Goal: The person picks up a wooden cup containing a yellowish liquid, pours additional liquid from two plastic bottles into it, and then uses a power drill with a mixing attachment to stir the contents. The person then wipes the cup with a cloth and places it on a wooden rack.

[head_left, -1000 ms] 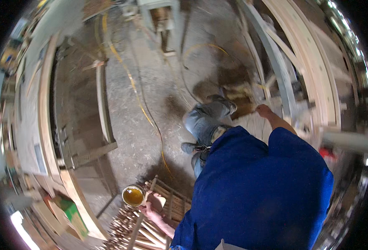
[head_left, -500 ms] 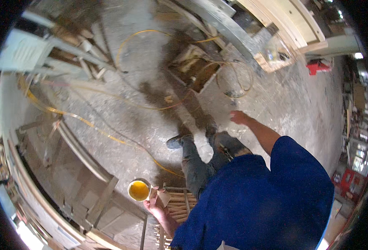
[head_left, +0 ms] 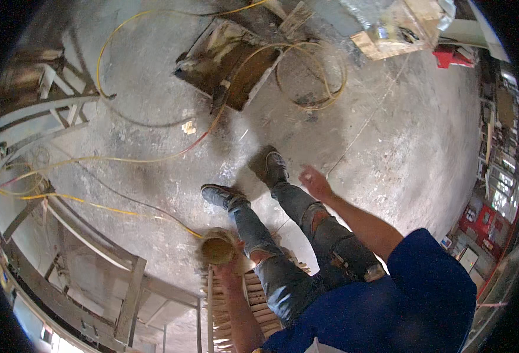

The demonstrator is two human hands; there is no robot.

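While left hand (head_left: 229,272) grips yellow tub (head_left: 217,249), right hand (head_left: 313,181) spread over dusty concrete floor (head_left: 389,147), yellow cable (head_left: 130,159) trailing.

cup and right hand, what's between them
In the head view, the person's own legs in ripped jeans lie between the cup held by the left hand and the empty right hand.

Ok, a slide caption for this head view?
Left hand holds a small tin above wooden slats; right hand hangs empty.
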